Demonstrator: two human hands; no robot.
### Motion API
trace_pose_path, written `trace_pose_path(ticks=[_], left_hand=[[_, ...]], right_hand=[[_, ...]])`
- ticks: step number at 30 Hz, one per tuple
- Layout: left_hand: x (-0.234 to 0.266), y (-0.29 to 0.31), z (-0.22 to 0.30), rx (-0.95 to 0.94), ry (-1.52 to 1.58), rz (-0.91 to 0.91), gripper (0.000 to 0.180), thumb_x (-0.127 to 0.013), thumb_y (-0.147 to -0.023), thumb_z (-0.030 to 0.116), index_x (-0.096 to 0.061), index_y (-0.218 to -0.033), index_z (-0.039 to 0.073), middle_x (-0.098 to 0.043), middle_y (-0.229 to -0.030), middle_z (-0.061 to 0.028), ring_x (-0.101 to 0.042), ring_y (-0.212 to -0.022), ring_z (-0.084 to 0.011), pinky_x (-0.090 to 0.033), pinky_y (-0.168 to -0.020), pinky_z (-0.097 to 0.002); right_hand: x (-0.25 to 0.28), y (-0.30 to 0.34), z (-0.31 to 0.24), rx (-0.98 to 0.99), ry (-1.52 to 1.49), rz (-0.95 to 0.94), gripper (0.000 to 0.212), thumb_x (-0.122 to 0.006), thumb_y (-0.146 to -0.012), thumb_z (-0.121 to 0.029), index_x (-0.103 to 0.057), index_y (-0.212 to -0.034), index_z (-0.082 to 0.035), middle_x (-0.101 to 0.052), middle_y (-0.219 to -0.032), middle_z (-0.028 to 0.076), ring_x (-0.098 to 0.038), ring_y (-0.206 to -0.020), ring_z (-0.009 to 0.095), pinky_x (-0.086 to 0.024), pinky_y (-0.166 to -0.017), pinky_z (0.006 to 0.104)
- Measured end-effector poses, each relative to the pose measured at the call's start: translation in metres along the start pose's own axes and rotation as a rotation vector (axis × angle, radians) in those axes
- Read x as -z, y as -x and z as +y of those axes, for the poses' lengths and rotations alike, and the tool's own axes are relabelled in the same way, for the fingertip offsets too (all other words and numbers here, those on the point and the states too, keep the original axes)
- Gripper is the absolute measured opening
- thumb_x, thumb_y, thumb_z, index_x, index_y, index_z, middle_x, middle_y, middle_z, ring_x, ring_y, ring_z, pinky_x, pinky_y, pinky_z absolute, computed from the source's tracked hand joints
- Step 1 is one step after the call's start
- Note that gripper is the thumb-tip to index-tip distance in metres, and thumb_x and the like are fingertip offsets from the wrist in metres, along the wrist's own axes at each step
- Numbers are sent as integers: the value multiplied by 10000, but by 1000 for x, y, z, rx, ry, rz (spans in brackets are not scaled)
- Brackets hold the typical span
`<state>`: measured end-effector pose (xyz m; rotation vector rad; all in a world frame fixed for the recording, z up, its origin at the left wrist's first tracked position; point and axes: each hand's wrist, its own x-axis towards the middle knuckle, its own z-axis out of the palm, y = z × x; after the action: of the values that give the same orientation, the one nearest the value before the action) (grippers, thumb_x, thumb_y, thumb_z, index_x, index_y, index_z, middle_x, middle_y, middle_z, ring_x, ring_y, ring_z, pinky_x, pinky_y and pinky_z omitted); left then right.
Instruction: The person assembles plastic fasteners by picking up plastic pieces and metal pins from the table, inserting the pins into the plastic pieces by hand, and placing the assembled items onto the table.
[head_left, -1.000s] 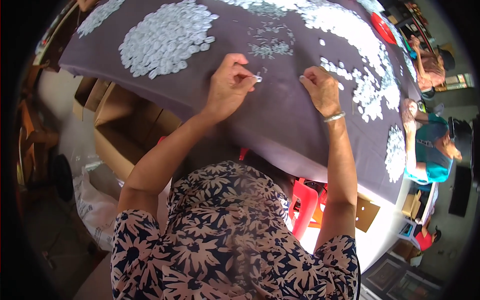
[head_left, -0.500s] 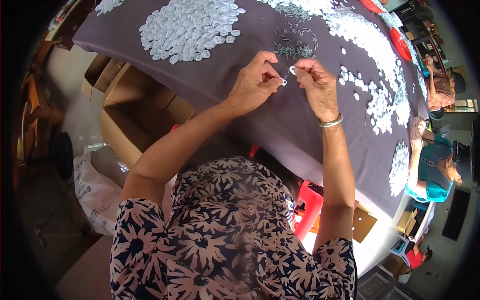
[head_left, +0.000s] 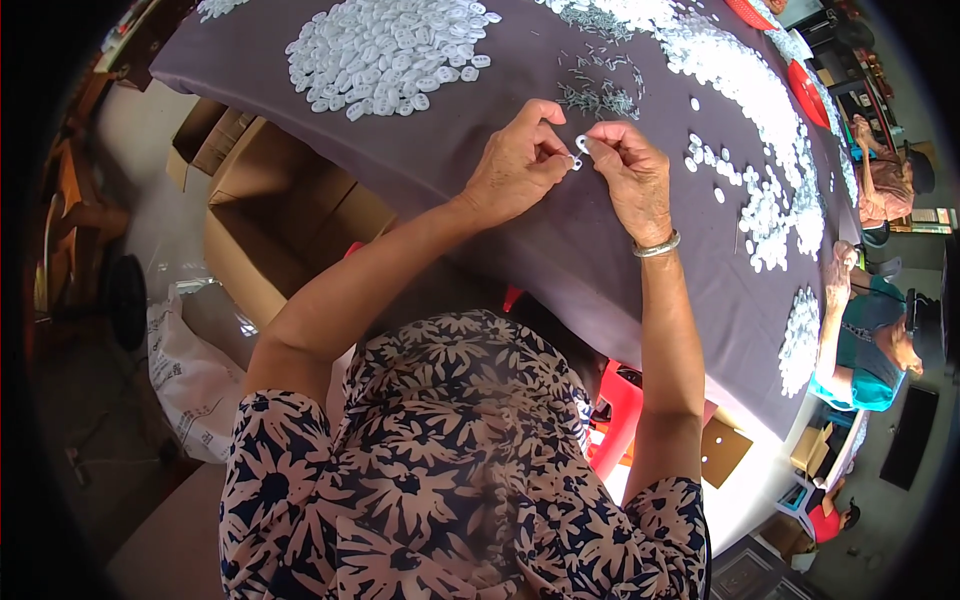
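Over the dark tablecloth (head_left: 470,115), my two hands are close together. My left hand (head_left: 512,168) pinches a small white plastic piece with a hole (head_left: 576,163) between thumb and finger. In my right hand (head_left: 636,182), the thumb and fingertips grip a white oval plastic ring piece (head_left: 582,144). The two pieces nearly meet; whether they touch is hard to tell. Beyond my hands lies a scatter of small grey metal pins (head_left: 600,98). A heap of white oval plastic pieces (head_left: 385,55) is at the far left, and loose white rounded pieces (head_left: 768,215) spread to the right.
An open cardboard box (head_left: 250,220) stands below the table's left edge, beside a white sack (head_left: 190,370). Red baskets (head_left: 808,95) sit at the far right. A co-worker in teal (head_left: 862,345) and another person (head_left: 885,185) are along the right side.
My hands have shifted slightly and the white pieces have come nearer each other. The table and its heaps appear slightly shifted to the right in the view.
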<state>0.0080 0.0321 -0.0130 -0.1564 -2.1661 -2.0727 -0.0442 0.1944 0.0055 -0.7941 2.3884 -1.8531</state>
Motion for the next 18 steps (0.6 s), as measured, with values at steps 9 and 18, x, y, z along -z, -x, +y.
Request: trace_pose_path(ticks=[9,18], left_hand=[[0,1,2,4,3,0,381,-620,-835,27,-408,-1151,35,-630,-793,-56,-568,-671,-85,-460,-604,-224],[0,0,-2,-35,-16,8,387,-618,-837,27,-408,-1162,26,-629,-790,-48,-568,-672,-81,-458,-602,-226]], right_hand=[[3,-1,6,21,17,-11,85,-602,-858,24,-636,-931,-2,-581,-801,-53,-477,-695,11,-398,-619,167],[2,0,2,15,60,-50,83,-605,-860,14,-635,-935,-7,-586,-805,-48,-485,-693,9,-405,-619,161]])
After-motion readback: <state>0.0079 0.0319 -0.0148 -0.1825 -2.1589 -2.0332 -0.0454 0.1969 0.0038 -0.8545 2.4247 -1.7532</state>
